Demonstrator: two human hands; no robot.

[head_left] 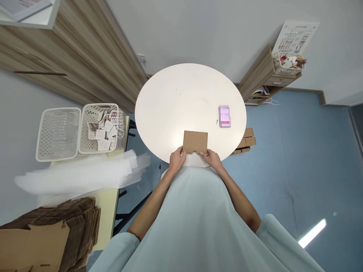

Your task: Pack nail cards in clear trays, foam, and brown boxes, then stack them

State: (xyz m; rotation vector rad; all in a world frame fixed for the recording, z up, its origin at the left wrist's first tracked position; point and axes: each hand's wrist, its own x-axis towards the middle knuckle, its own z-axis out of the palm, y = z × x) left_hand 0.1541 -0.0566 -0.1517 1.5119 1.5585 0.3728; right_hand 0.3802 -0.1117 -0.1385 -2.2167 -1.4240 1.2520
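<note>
A small brown cardboard box point(195, 142) with its lid down lies at the near edge of the white oval table point(181, 90). My left hand point(177, 158) grips its near left corner, thumb and fingers pressed on it. At the near right corner my right hand point(212, 158) holds the box in the same way. A small notch shows in the box's front edge, between the hands. To the right on the tabletop lies a pink and purple rectangular item point(225, 116), its surface blurred out.
At left a side table point(106, 211) bears flattened cardboard point(34, 245), white wrapping sheets point(85, 175), a basket of packets point(84, 130) and a clear-looking bin point(58, 132). Small cardboard boxes point(250, 141) are stacked low beyond the table's right edge. A wooden cabinet point(261, 75) stands at the back right.
</note>
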